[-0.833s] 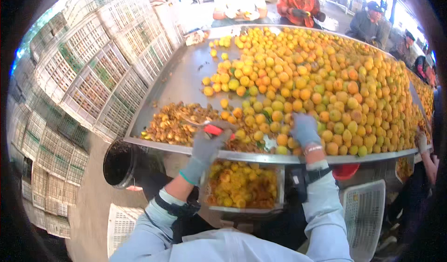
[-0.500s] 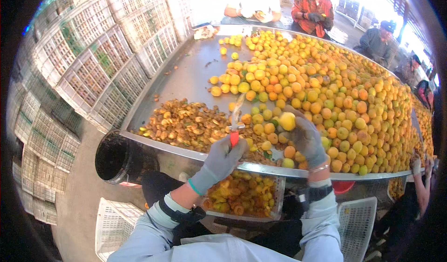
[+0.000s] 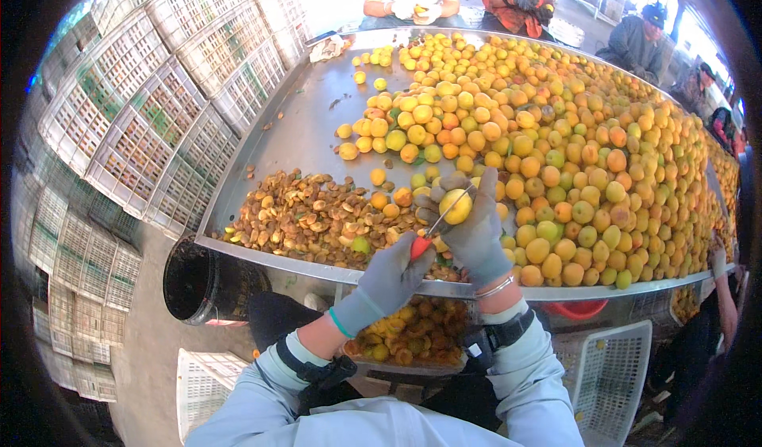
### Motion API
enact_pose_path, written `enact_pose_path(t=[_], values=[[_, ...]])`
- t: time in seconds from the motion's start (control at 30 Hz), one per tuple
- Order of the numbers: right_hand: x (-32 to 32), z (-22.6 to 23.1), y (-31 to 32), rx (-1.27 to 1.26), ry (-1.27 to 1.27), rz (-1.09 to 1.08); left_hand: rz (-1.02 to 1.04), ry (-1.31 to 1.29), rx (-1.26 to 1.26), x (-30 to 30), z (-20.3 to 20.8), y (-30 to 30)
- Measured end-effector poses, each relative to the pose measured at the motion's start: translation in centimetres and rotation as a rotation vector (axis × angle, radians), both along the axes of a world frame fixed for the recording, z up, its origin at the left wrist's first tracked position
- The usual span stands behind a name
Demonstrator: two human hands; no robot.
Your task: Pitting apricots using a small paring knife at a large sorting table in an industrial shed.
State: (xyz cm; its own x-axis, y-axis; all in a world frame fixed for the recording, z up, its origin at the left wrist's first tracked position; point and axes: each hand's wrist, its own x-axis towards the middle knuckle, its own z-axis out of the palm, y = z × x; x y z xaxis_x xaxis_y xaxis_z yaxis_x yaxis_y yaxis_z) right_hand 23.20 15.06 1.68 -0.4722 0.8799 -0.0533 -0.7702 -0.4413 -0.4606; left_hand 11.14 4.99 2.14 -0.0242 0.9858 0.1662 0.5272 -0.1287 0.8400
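Observation:
My left hand (image 3: 389, 271), in a grey glove, is closed around the red handle of a knife (image 3: 421, 245). The thin blade reaches up and right across a yellow apricot (image 3: 456, 206), which my gloved right hand (image 3: 479, 240) holds in its fingers. Both hands are close together above the near edge of the metal table (image 3: 317, 121). To their left lies a heap of brown apricot pits (image 3: 305, 217). A large pile of whole apricots (image 3: 548, 161) spreads over the table to the right and beyond.
Below the table edge stands a crate of opened fruit (image 3: 413, 332), partly hidden by my arms. A black bucket (image 3: 208, 280) is at the left, with stacked white crates (image 3: 163, 121) behind. White baskets (image 3: 611, 383) flank me. Several people work around the table.
My hands have come together: the right moved left with an apricot, and the knife blade tilted from upright to lie across it. The view shifted slightly.

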Motion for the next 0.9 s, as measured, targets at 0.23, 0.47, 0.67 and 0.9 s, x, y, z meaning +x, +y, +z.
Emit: enact_pose_path(t=[0.23,0.47,0.67,0.9], values=[[0.2,0.5,-0.9,0.054,-0.156,-0.037,0.023,0.066,-0.006,0.2,-1.0,0.1],[0.2,0.4,-1.5,0.326,-0.478,-0.169,0.041,0.111,-0.098,-0.1,-2.5,0.2],[-0.6,-0.3,-1.9,0.325,-0.267,-0.188,0.015,0.134,0.064,-2.2,-0.9,0.7],[0.5,-0.6,-2.7,0.837,-1.075,-0.058,-0.051,0.243,0.075,-4.0,-2.1,0.5]])
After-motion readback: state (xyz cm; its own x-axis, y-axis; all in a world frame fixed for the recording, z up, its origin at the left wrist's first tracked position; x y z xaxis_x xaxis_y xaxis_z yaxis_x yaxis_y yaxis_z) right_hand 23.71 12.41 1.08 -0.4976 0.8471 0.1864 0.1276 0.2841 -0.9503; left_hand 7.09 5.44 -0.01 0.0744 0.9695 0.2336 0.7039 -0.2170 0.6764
